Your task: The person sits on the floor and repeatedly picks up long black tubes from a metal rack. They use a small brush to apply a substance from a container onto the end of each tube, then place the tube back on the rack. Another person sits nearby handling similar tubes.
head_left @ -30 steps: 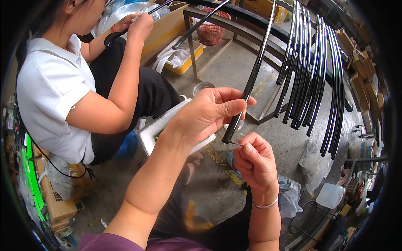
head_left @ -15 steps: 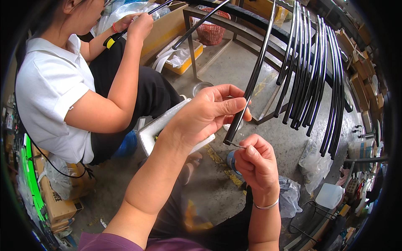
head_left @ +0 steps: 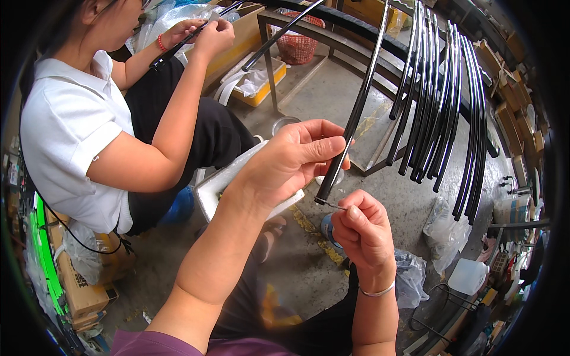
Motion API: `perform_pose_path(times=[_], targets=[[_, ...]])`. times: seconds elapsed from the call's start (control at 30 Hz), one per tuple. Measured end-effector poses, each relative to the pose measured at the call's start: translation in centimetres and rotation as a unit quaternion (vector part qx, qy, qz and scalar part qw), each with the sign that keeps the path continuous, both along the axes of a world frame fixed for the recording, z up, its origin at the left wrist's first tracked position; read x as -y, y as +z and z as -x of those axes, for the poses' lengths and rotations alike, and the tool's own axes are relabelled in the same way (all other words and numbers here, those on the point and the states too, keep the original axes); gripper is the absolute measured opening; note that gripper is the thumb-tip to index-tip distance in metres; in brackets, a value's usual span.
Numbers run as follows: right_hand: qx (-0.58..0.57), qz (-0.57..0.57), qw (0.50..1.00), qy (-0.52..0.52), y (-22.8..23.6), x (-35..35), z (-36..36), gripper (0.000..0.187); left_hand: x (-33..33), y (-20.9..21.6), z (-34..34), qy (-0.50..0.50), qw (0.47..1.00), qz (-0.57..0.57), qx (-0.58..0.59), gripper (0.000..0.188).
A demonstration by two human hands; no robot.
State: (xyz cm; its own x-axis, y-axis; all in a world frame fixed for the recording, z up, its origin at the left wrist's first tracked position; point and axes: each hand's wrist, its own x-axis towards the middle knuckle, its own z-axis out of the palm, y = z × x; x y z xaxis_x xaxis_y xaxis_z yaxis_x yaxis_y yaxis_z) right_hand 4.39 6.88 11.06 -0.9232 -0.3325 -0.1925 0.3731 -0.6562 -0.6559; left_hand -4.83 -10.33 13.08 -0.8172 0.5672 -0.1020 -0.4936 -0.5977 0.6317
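Note:
Between the thumb and fingers of my left hand [head_left: 303,155] is a long, glossy black rod [head_left: 361,98], slanting from the top of the view down to its near end. My right hand [head_left: 363,228] is closed in a pinch on a thin metal pin [head_left: 333,206]. The pin's tip meets the rod's lower end; how deep it sits, I cannot tell. Just right of the held rod, several similar black rods [head_left: 442,113] hang side by side over a dark padded bar [head_left: 392,44].
A co-worker in a white shirt [head_left: 71,136] sits at left, holding another black rod [head_left: 178,50]. A white foam box [head_left: 208,199] stands below my left forearm. Farther back are a metal frame [head_left: 270,71], red basket [head_left: 301,44] and yellow tray [head_left: 261,92]. Plastic bags [head_left: 445,231] lie at right.
My hands and the held rod have shifted very slightly, with the pin still at its end. The co-worker's near hand has moved along their rod, and the yellow-and-black piece there no longer shows.

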Motion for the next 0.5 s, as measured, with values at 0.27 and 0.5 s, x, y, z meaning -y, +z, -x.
perform_pose_path(times=[0.27, 0.5], targets=[[0.002, -0.003, 1.000, 0.000, -0.01, -0.10, 0.01, 0.014, 0.04, 0.42, 0.01, 0.003, 1.000, 0.020, -0.004, 0.028], [0.010, -0.012, 1.000, 0.000, 0.02, -0.03, 0.08, 0.014, -0.07, 0.21, -0.08, 0.011, 0.999, 0.032, -0.028, 0.031]])
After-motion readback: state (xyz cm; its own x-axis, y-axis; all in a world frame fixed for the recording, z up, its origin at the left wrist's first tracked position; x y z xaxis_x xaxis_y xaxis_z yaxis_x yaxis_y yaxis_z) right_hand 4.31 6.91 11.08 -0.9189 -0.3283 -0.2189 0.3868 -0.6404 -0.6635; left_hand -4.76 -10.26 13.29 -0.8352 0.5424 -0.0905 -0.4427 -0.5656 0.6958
